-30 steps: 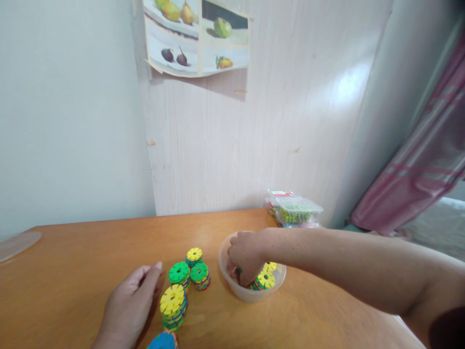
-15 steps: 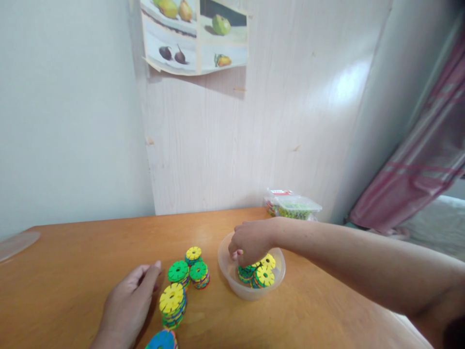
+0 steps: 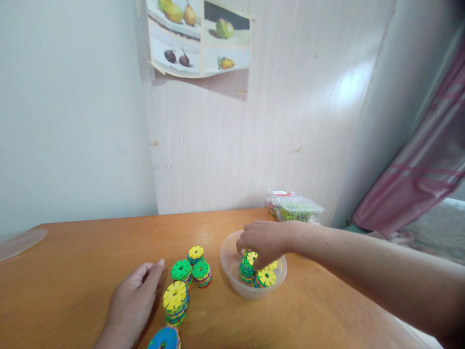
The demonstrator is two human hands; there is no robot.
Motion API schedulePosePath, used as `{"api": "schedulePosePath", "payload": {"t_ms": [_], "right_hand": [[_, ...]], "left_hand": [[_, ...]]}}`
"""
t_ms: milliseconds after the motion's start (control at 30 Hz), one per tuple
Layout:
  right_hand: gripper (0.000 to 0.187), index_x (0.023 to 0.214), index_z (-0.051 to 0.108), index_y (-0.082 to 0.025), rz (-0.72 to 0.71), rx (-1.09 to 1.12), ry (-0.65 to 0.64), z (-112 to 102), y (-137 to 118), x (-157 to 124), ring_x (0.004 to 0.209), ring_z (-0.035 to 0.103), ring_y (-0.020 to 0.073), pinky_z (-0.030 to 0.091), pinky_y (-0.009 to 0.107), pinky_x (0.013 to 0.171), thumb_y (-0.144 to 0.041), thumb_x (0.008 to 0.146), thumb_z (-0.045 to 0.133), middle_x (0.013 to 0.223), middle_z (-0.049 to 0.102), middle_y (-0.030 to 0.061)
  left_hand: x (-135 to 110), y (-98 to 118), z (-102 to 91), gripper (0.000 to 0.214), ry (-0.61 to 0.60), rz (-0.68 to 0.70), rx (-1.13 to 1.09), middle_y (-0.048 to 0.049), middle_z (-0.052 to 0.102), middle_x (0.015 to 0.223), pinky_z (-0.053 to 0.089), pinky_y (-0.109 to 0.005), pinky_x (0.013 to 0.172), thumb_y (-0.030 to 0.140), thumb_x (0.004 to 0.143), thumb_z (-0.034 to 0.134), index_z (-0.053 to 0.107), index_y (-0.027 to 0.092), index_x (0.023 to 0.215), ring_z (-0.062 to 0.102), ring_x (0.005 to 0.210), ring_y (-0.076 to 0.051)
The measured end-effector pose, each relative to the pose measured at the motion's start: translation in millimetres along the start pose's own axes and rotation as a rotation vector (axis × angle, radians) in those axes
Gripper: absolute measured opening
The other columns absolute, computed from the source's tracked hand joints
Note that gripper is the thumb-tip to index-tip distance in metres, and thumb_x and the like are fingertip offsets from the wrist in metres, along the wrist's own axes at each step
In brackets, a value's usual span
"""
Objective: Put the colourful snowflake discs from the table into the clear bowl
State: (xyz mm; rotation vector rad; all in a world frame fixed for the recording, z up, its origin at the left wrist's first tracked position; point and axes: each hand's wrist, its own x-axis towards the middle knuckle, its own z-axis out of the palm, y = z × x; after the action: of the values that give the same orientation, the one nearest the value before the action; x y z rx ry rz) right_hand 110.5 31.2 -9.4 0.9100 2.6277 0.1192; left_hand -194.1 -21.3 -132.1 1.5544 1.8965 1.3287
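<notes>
In the head view my right hand (image 3: 263,242) reaches into a translucent plastic bowl (image 3: 232,286). Its fingers and thumb close around the upper part of a stack of notched plastic discs (image 3: 247,272), topped with a yellow one. More discs (image 3: 267,277) lie in the bowl beside it. My left hand (image 3: 132,295) rests on the table, loosely curled, thumb apart from the fingers; no object shows in it. Just right of it stand a yellow-topped stack (image 3: 176,296), two green-topped stacks (image 3: 181,269) and a smaller yellow-topped stack (image 3: 196,252).
A blue-topped disc stack (image 3: 165,338) is cut off by the bottom edge. Clear boxes with green contents (image 3: 296,211) stand at the back of the wooden table (image 3: 109,242). A translucent lid-like piece (image 3: 23,244) lies far left. Behind rises a wall with a fruit poster (image 3: 199,41).
My right hand has lowered slightly and shifted right over the bowl, and a yellow-topped stack now shows beneath its fingers. My left hand stays beside the stacks. The whole view has shifted slightly.
</notes>
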Motion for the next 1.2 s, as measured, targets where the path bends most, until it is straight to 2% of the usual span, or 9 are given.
{"api": "schedulePosePath", "payload": {"t_ms": [233, 467, 533, 667, 800, 933, 1067, 1200], "right_hand": [[0.047, 0.119, 0.065, -0.027, -0.008, 0.006, 0.012, 1.5, -1.4, -0.4, 0.097, 0.061, 0.0273, 0.041, 0.034, 0.076, -0.037, 0.072, 0.067, 0.099, 0.069, 0.0083], [0.047, 0.116, 0.066, -0.026, 0.010, 0.074, 0.059, -1.9, -3.2, -0.2, 0.098, 0.060, 0.0279, 0.042, 0.034, 0.076, -0.041, 0.072, 0.069, 0.099, 0.069, 0.0081], [0.045, 0.115, 0.066, -0.023, 0.022, 0.102, 0.127, -6.6, -7.1, -6.7, 0.099, 0.060, 0.0275, 0.043, 0.035, 0.078, -0.042, 0.074, 0.066, 0.102, 0.070, 0.0084], [0.027, 0.103, 0.068, -0.020, 0.156, 0.208, 0.374, -5.6, -11.2, -30.1, 0.095, 0.062, 0.0228, 0.042, 0.032, 0.078, -0.035, 0.084, 0.056, 0.100, 0.071, 0.0066], [0.020, 0.094, 0.067, -0.019, 0.311, 0.290, 0.552, 16.7, -5.2, -56.0, 0.082, 0.062, 0.0179, 0.041, 0.029, 0.073, -0.023, 0.087, 0.049, 0.090, 0.070, 0.0040], [0.027, 0.100, 0.066, -0.020, 0.404, 0.373, 0.573, 48.0, 2.9, -77.0, 0.082, 0.063, 0.0174, 0.040, 0.028, 0.071, -0.015, 0.086, 0.044, 0.094, 0.071, 0.0036], [0.032, 0.105, 0.066, -0.023, 0.346, 0.408, 0.541, 73.5, 4.5, -88.6, 0.081, 0.063, 0.0170, 0.040, 0.028, 0.071, -0.012, 0.083, 0.046, 0.095, 0.069, 0.0026], [0.031, 0.103, 0.066, -0.024, 0.316, 0.397, 0.529, 85.4, 1.2, -91.8, 0.078, 0.062, 0.0163, 0.039, 0.028, 0.069, -0.012, 0.079, 0.050, 0.092, 0.067, 0.0015]], "left_hand": [[0.0, -1.2, 1.2, 0.049, -0.011, -0.008, 0.000, 0.0013, 0.061, 0.061, 0.042, -0.024, 0.056, 0.065, 0.080, 0.049, 0.063, 0.020, 0.071, 0.056, 0.063, -0.018], [0.9, -0.6, -0.3, 0.048, -0.039, -0.040, 0.009, 0.0013, 0.063, 0.066, 0.042, -0.024, 0.060, 0.065, 0.082, 0.046, 0.061, 0.020, 0.073, 0.057, 0.067, -0.019], [1.3, -1.4, -0.7, 0.048, -0.043, -0.062, 0.017, 0.0013, 0.063, 0.067, 0.041, -0.024, 0.060, 0.065, 0.082, 0.046, 0.060, 0.020, 0.073, 0.057, 0.068, -0.019], [2.1, -2.6, -1.1, 0.048, -0.040, -0.086, 0.027, 0.0017, 0.064, 0.069, 0.041, -0.024, 0.064, 0.065, 0.083, 0.046, 0.061, 0.021, 0.075, 0.058, 0.072, -0.020], [1.3, -2.0, -1.0, 0.047, -0.032, -0.091, 0.020, 0.0021, 0.065, 0.070, 0.042, -0.024, 0.064, 0.065, 0.081, 0.049, 0.063, 0.021, 0.076, 0.059, 0.074, -0.020], [0.6, -3.6, -0.3, 0.044, -0.001, -0.093, -0.001, 0.0021, 0.066, 0.071, 0.042, -0.025, 0.065, 0.064, 0.079, 0.052, 0.064, 0.021, 0.077, 0.060, 0.074, -0.021], [0.7, -6.6, 0.7, 0.046, -0.015, -0.100, -0.040, 0.0017, 0.068, 0.074, 0.043, -0.025, 0.067, 0.065, 0.079, 0.054, 0.066, 0.020, 0.081, 0.061, 0.076, -0.021], [0.1, -6.0, 0.6, 0.047, -0.019, -0.121, -0.067, 0.0015, 0.070, 0.077, 0.043, -0.026, 0.069, 0.065, 0.079, 0.055, 0.066, 0.020, 0.085, 0.062, 0.079, -0.022]]}}
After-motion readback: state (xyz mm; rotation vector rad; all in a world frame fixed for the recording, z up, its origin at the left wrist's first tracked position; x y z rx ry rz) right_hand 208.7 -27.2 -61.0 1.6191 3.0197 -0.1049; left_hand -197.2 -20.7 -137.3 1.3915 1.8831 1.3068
